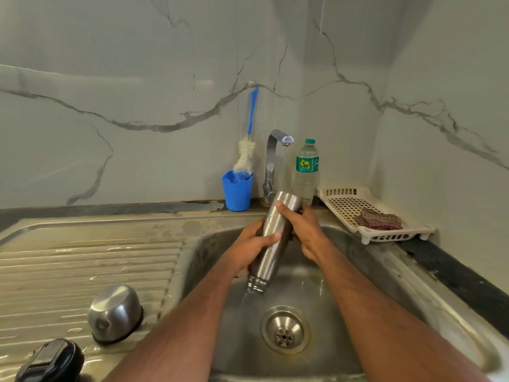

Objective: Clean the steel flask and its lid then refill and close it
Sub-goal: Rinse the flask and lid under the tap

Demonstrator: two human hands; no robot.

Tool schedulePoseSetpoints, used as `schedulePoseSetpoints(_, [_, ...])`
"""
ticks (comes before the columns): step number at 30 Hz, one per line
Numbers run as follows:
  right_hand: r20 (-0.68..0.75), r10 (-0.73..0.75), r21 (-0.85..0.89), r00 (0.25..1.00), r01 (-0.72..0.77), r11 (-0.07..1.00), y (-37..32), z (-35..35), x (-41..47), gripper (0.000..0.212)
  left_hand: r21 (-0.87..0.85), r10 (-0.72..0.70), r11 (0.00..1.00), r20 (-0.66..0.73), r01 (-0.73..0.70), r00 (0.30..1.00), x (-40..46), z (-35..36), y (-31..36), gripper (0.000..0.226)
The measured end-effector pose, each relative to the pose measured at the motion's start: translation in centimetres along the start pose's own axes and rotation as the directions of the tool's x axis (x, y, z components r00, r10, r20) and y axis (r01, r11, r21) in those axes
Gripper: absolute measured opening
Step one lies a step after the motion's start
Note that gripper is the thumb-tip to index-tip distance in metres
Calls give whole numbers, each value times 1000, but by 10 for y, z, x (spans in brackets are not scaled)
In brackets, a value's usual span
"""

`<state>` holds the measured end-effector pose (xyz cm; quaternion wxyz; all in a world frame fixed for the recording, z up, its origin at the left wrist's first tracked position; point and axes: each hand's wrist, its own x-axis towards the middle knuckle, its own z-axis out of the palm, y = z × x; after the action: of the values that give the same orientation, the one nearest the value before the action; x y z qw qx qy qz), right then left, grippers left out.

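We see the steel sink [358, 260] set into the surface [454, 274], its ribbed drainboard [82, 266] to the left. Over the basin, the steel flask [271, 244] is held upside down and tilted, mouth toward the drain [285, 330], water spilling out. Our left hand [252, 245] wraps its middle; our right hand [301, 230] grips the upper end. The tap [275, 161] runs behind it. A white basket [344, 201] holds a cloth [378, 219]. A plastic bottle [305, 169] and blue cup [237, 193] with a brush [245, 155] stand at the wall. The steel cap [115, 312] and black lid [52, 361] lie on the drainboard.
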<state>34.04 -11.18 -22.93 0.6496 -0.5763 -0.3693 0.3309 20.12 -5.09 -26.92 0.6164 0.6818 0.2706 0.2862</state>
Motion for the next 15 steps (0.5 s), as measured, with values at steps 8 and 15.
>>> schedulePoseSetpoints(8, [198,160,81,967,-178,981,5,6,0,54,-440,-154,883,56,163,987,-6,4,12,49])
schedulePoseSetpoints(15, [-90,1,102,996,8,995,-2,7,3,58,147,-115,984,65,105,991,-8,15,5,57])
